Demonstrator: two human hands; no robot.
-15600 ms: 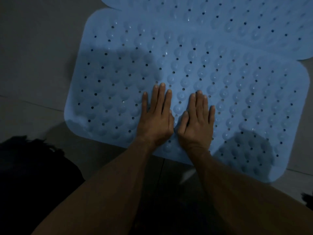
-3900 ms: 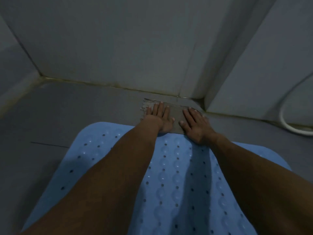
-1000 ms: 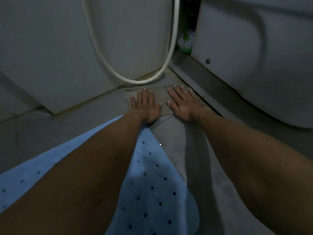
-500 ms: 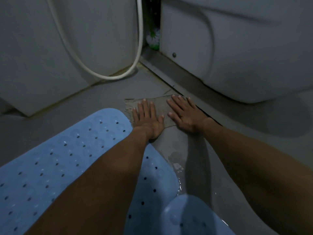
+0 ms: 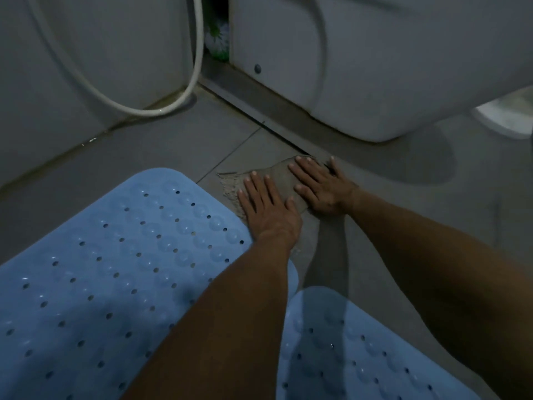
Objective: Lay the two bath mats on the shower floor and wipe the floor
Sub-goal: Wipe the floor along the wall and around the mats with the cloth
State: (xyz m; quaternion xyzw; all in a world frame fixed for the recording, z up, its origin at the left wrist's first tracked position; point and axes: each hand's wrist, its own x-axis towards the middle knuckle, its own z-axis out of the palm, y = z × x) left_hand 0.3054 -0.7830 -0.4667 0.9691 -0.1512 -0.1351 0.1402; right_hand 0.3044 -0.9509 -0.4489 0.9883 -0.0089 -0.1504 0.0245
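Two light-blue perforated bath mats lie flat on the grey tiled floor: one mat [image 5: 115, 269] at the left, a second mat [image 5: 340, 347] at the bottom right, its corner next to the first. Beyond them a brownish-grey frayed cloth [image 5: 277, 176] is spread on the floor. My left hand [image 5: 266, 207] presses flat on the cloth's near left part, fingers spread. My right hand [image 5: 320, 184] lies flat on its right part. Neither hand grips the cloth; both palms rest on top of it.
A white toilet base [image 5: 360, 82] stands at the upper right, close behind the cloth. A white hose [image 5: 161, 109] loops along the wall at the upper left. A green and white brush [image 5: 217, 33] sits in the gap behind. A floor joint strip [image 5: 248, 111] runs diagonally.
Both hands and the cloth have slid back along the floor towards the mats and to the right, away from the hose corner. More of both mats has come into view.
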